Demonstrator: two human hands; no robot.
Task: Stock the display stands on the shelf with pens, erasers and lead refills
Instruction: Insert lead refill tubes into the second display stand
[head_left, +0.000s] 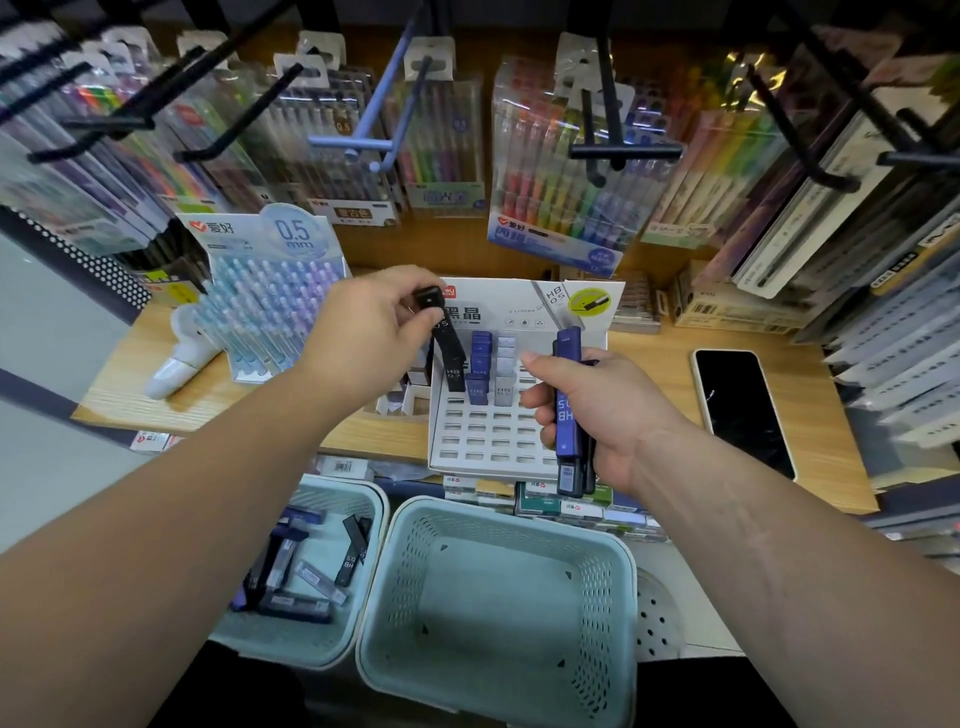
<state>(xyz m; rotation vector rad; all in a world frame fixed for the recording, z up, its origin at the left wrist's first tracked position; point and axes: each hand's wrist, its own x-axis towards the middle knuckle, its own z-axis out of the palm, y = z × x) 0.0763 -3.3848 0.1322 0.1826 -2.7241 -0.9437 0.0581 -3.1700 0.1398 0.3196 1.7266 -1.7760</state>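
A white lead-refill display stand with rows of slots sits on the wooden shelf. Blue and grey refill cases fill some back slots. My left hand pinches the top of a black refill case, whose lower end sits at the stand's back-left slots. My right hand grips a bundle of blue refill cases over the stand's right side. A pen display stand with pastel pens stands to the left.
Below the shelf, a teal basket holds several loose refill cases, beside an empty teal basket. A black phone lies on the shelf at right. Pen packs hang on hooks above. A white object lies at left.
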